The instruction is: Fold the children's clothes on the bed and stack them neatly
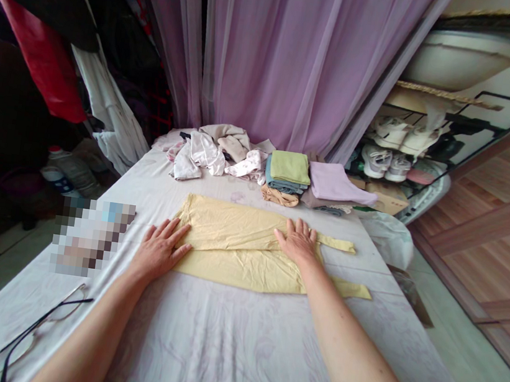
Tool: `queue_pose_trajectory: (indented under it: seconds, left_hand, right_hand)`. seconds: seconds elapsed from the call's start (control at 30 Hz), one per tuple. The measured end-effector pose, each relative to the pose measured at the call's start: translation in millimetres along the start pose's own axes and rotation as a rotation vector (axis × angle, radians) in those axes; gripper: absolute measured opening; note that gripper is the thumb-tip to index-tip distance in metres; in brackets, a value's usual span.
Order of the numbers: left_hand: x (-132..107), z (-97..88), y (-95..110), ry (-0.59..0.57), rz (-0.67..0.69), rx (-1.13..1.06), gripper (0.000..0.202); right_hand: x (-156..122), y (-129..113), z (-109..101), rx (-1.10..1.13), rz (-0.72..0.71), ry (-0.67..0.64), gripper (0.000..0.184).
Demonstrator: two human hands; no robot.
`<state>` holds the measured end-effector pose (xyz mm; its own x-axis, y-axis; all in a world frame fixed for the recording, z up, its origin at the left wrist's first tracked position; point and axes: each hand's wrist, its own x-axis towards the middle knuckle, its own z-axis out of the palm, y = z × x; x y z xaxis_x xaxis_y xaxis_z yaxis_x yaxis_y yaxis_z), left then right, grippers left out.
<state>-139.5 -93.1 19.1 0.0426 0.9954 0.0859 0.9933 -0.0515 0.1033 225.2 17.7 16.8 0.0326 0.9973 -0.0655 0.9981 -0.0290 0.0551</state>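
Lying crosswise on bed (224,350), pale yellow garment (231,228) ran long axis left to right, two cloth strips (346,245) trailing rightward. Left hand (160,249) on garment's left part; right hand (297,243) nearer strips. Both hands' fingers (179,235) spread flat, pinching nothing.

Both arms are bare — the left forearm (88,338) and right forearm (355,361) thick toward the elbows, tapering to narrow wrists — ending in a broad left hand (157,250) and right hand (298,242) with short nails.
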Motion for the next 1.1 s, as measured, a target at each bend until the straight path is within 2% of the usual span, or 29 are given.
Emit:
queue_pose_trajectory:
  seconds: [0.13, 0.3, 0.43, 0.57, 0.63, 0.73, 0.93, 1.0, 1.1]
  left_hand:
    - [0, -0.1, 1, 0.016, 0.0, 0.003, 0.057]
    - [-1, -2.4, 2, 0.001, -0.002, 0.0, 0.057]
    - [-1, -1.7, 2, 0.021, 0.001, 0.003, 0.057]
    - [-1, -1.7, 2, 0.015, 0.0, 0.014, 0.058]
    - [-1, -2.8, 2, 0.001, -0.002, 0.013, 0.058]
    - [-1, -4.7, 3, -0.017, -0.005, 0.01, 0.058]
    - [-1, -5.5, 5, -0.053, -0.014, 0.022, 0.059]
    - [0, -6.4, 5, -0.072, -0.023, 0.019, 0.059]
    - [0, -11.2, 5, -0.115, -0.036, 0.018, 0.058]
  right_hand:
    - [-8, 1, -7, 0.005, 0.002, -0.015, 0.07]
    - [-21, -9, -22, 0.023, -0.062, 0.08, 0.062]
    - [-26, -47, -28, 0.079, -0.187, 0.091, 0.059]
    - [-32, -94, -28, 0.162, -0.403, -0.002, 0.059]
    - [-35, -104, -26, 0.186, -0.447, -0.059, 0.06]
    - [-35, -92, -21, 0.171, -0.426, -0.102, 0.063]
    - [-31, -29, -8, 0.075, -0.247, -0.041, 0.062]
    - [-31, -20, -6, 0.062, -0.234, -0.014, 0.062]
    - [-32, -20, -6, 0.057, -0.234, -0.007, 0.061]
